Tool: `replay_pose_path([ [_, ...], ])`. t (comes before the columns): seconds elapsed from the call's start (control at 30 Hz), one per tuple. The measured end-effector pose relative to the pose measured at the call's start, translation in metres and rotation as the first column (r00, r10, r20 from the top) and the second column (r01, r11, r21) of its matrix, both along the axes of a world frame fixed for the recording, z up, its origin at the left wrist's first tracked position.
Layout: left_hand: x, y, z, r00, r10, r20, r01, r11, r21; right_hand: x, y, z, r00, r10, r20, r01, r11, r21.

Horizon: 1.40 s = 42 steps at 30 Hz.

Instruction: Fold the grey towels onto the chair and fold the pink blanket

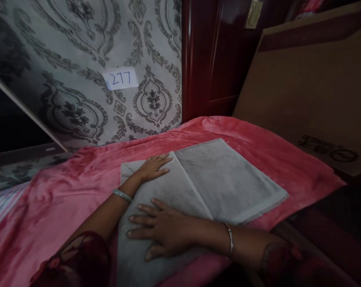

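A grey towel-like cloth (225, 179) is spread on a pink plush blanket (72, 191), with its left part folded over so that an edge runs slantwise across the middle. My left hand (154, 167) lies flat on the far end of the folded part, near that edge, fingers stretched out. Nearer to me, my right hand (165, 229) rests flat on the same folded part with its fingers spread and pointing left. Neither hand grips anything. Part of the cloth's near side is hidden under my right hand and forearm.
Behind the blanket stands a patterned wall (153, 99) bearing a paper label (120, 78) marked 277. A dark red door (210, 59) is to its right. A large cardboard box (306, 91) leans at the right. Striped fabric (5, 205) shows at the left edge.
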<state>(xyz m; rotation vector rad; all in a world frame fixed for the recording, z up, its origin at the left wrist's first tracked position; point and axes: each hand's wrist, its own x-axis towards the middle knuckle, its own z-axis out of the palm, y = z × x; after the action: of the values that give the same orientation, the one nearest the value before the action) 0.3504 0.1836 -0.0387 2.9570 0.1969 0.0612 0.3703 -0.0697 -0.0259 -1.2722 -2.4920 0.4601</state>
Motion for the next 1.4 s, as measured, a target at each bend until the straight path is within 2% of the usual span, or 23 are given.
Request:
replay_pose_path([
  [0.2,0.001,-0.005,0.002,1.000,0.001,-0.020,-0.001,1.000,0.030,-0.004,-0.042,0.007,0.999,0.017,-0.034,-0.018,0.998,-0.053],
  [0.3,0.001,-0.009,0.008,0.998,0.024,-0.063,-0.020,0.997,0.073,0.004,-0.062,0.018,0.995,0.072,-0.072,-0.079,0.991,-0.104],
  [0.33,0.002,-0.011,0.011,0.996,0.037,-0.080,-0.029,0.995,0.093,0.010,-0.065,0.020,0.995,0.065,-0.081,-0.073,0.992,-0.106],
  [0.4,0.005,-0.018,0.017,0.992,0.068,-0.110,-0.053,0.990,0.130,0.024,-0.065,0.022,0.996,-0.034,-0.079,0.028,0.996,-0.081],
  [0.47,0.012,-0.028,0.021,0.991,0.086,-0.105,-0.071,0.987,0.142,0.039,-0.060,0.017,0.982,-0.181,-0.054,0.179,0.983,-0.046],
  [0.53,0.020,-0.042,0.021,0.991,0.099,-0.086,-0.088,0.988,0.127,0.048,-0.055,0.007,0.969,-0.247,-0.010,0.246,0.969,-0.029],
  [0.7,0.031,-0.067,0.007,0.984,0.176,-0.026,-0.172,0.979,0.111,0.051,-0.058,-0.013,0.969,-0.244,0.036,0.244,0.970,-0.003],
  [0.9,0.028,-0.063,0.001,0.986,0.163,0.015,-0.164,0.979,0.122,0.044,-0.077,-0.009,0.963,-0.264,-0.044,0.264,0.964,-0.013],
  [1.0,0.030,-0.060,0.001,0.984,0.176,0.035,-0.179,0.973,0.148,0.061,-0.087,-0.009,0.957,-0.250,-0.151,0.254,0.967,0.014],
  [1.03,0.031,-0.060,0.001,0.983,0.179,0.036,-0.182,0.971,0.155,0.073,-0.092,-0.009,0.939,-0.277,-0.201,0.290,0.956,0.036],
  [1.07,0.032,-0.059,0.001,0.983,0.181,0.036,-0.184,0.970,0.160,0.089,-0.097,-0.011,0.907,-0.338,-0.252,0.364,0.929,0.064],
  [1.1,0.032,-0.059,0.002,0.983,0.180,0.039,-0.184,0.969,0.164,0.108,-0.103,-0.012,0.849,-0.436,-0.299,0.481,0.872,0.093],
  [1.13,0.033,-0.059,0.002,0.984,0.175,0.045,-0.180,0.969,0.167,0.129,-0.110,-0.014,0.761,-0.559,-0.330,0.620,0.775,0.119],
  [1.17,0.033,-0.058,0.002,0.984,0.172,0.052,-0.178,0.969,0.169,0.150,-0.118,-0.015,0.647,-0.683,-0.340,0.752,0.645,0.137],
  [1.2,0.033,-0.058,0.002,0.983,0.172,0.059,-0.180,0.969,0.171,0.171,-0.126,-0.016,0.507,-0.798,-0.327,0.861,0.487,0.146],
  [1.27,0.034,-0.056,0.001,0.982,0.177,0.064,-0.185,0.967,0.174,0.206,-0.139,-0.018,0.240,-0.942,-0.234,0.968,0.215,0.128],
  [1.3,0.034,-0.056,0.000,0.982,0.177,0.065,-0.186,0.967,0.176,0.219,-0.144,-0.019,0.128,-0.977,-0.172,0.988,0.109,0.112],
  [1.33,0.034,-0.055,0.000,0.982,0.177,0.068,-0.186,0.966,0.178,0.228,-0.147,-0.020,0.046,-0.993,-0.111,0.995,0.035,0.098],
  [1.4,0.034,-0.056,0.000,0.982,0.172,0.076,-0.183,0.965,0.188,0.238,-0.151,-0.020,-0.045,-0.999,-0.017,0.996,-0.047,0.076],
])
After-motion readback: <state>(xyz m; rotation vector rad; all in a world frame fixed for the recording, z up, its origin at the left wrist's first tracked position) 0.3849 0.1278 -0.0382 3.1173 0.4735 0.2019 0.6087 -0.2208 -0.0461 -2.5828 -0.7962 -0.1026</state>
